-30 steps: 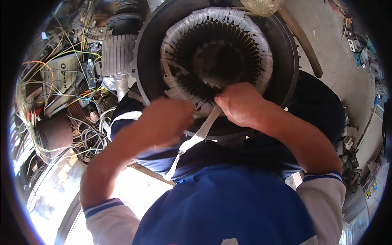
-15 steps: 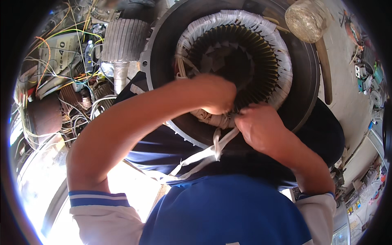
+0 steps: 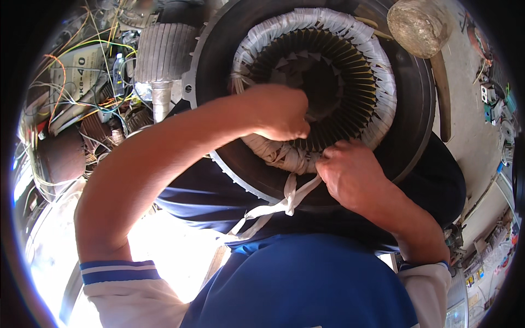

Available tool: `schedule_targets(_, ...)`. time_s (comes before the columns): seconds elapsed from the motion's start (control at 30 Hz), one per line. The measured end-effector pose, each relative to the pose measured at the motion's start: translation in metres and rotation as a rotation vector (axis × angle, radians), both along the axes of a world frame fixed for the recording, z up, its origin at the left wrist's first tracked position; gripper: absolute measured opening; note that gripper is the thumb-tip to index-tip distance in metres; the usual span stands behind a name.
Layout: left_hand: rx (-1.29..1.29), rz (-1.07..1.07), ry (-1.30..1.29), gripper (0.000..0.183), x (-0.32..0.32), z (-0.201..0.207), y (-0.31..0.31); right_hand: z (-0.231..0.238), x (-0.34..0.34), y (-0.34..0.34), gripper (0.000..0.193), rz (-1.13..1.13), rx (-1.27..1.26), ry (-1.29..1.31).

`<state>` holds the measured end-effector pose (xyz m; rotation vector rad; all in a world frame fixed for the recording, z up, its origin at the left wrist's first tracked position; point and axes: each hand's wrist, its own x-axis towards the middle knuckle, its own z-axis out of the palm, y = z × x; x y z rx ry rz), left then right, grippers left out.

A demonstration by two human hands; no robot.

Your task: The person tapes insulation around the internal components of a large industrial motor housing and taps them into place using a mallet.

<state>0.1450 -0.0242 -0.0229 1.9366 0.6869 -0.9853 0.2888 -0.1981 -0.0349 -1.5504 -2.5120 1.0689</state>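
A motor stator [image 3: 194, 68] rests over my lap, its ring of copper coil ends wrapped in white tape [image 3: 377, 60]. Dark slots with yellowish edges line the bore. Above the near left part of the bore is my left hand [image 3: 281, 112], closed in a fist; what its fingers hold, if anything, is hidden. My right hand [image 3: 350, 169] is closed at the near side of the wrapped ring, its fingertips pinching white cotton tape. From there the loose tape [image 3: 292, 199], partly looped and twisted, trails down to the left across my dark trousers.
A mallet with a worn round head [image 3: 418, 27] and wooden handle [image 3: 441, 98] lies right of the stator. At the left are a ribbed rotor with a shaft [image 3: 167, 54], a small bottle [image 3: 118, 74], tangled wires and an old motor body [image 3: 59, 154]. Small parts lie along the far right.
My left hand has moved up and left, away from my right hand, over the bore. My right hand stays at the near edge of the ring. The loose tape has shifted slightly.
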Motion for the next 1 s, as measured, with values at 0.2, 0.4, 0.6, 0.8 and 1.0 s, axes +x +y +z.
schedule_targets(0.2,-0.176,-0.3,-0.08,0.031,0.005,-0.064,-0.052,-0.001,-0.001,-0.002,0.011,0.015,0.029,-0.02)
schedule_targets(0.4,-0.043,-0.218,-0.01,0.027,-0.007,-0.04,-0.031,0.002,0.001,0.0,0.011,0.02,-0.002,-0.032)
schedule_targets(0.6,-0.015,-0.017,-0.043,0.03,-0.011,-0.042,-0.034,0.001,0.001,0.0,0.012,0.031,0.001,-0.044)
schedule_targets(0.8,-0.099,-0.336,0.01,0.03,0.011,-0.062,-0.047,0.003,0.0,0.0,0.012,0.037,-0.006,-0.043)
schedule_targets(1.0,-0.275,0.521,-0.042,0.018,-0.001,-0.025,-0.036,-0.001,0.0,0.002,0.007,-0.043,-0.088,0.022)
